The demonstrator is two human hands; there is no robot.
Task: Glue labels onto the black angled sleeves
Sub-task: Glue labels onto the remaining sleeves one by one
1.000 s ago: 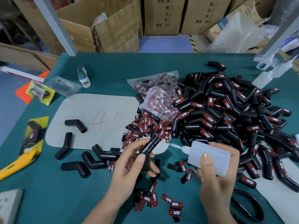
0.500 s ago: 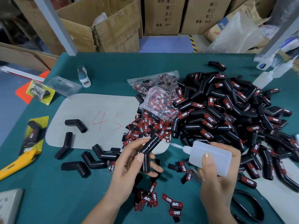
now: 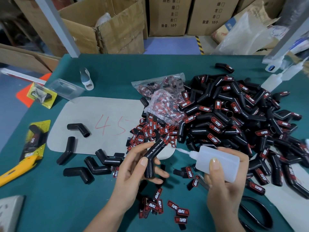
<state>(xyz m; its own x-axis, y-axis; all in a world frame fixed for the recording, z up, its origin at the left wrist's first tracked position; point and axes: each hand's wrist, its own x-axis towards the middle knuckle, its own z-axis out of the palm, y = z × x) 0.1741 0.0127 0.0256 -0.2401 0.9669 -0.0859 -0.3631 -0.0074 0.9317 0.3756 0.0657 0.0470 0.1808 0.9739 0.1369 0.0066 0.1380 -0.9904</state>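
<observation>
Black angled sleeve [image 3: 153,158] sitting in left hand [image 3: 133,171], grip curling round lower leg, just left of glue bottle [image 3: 219,163]. Likely light, rubbery, slick; holding below bend looks best. Right hand [image 3: 224,183] grip wrapping bottle. Labels [image 3: 182,213] below bottle reading "TAPER"; sheet [image 3: 87,118] marked "45".

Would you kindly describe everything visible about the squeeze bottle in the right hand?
The squeeze bottle is translucent white, soft-looking plastic, with a cap tapering to a thin clear nozzle. It lies nearly sideways above the table, nozzle pointing left toward the black sleeve in the left hand. The right hand wraps it.
</observation>
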